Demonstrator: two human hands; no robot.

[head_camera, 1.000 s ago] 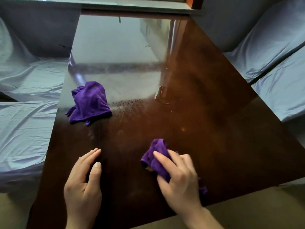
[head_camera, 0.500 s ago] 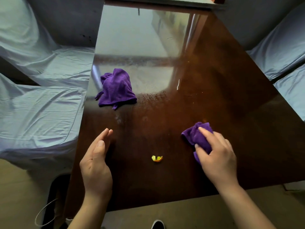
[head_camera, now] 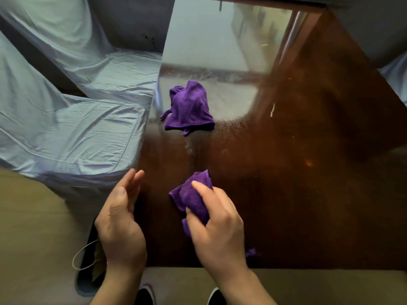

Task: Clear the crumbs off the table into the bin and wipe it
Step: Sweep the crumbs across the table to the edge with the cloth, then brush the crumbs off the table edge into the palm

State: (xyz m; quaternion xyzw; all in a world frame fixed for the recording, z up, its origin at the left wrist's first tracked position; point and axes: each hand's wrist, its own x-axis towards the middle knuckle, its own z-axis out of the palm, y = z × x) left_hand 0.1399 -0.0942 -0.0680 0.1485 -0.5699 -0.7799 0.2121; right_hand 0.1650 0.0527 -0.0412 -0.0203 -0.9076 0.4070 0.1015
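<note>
My right hand (head_camera: 217, 225) grips a bunched purple cloth (head_camera: 191, 195) and presses it on the dark glossy table (head_camera: 286, 194) near the front left corner. My left hand (head_camera: 121, 219) stands on edge at the table's left rim, fingers straight and together, palm facing the cloth, holding nothing. A second purple cloth (head_camera: 189, 108) lies crumpled farther back on the left. Fine crumbs (head_camera: 233, 125) speckle the surface just right of that cloth. A small orange speck (head_camera: 309, 164) sits to the right. The bin (head_camera: 90, 269) shows as a dark opening below the table's left corner.
Chairs draped in pale blue covers (head_camera: 72, 133) stand close along the table's left side, and another (head_camera: 396, 75) at the right. A thin cord loop (head_camera: 82, 258) hangs by the bin. My shoes (head_camera: 146, 293) show under the front edge. The far half of the table reflects a window.
My right hand swept the cloth leftward toward my left hand. The yellow scrap seen on the table before is out of sight. The view shifted left, bringing the table's left corner and bin nearer.
</note>
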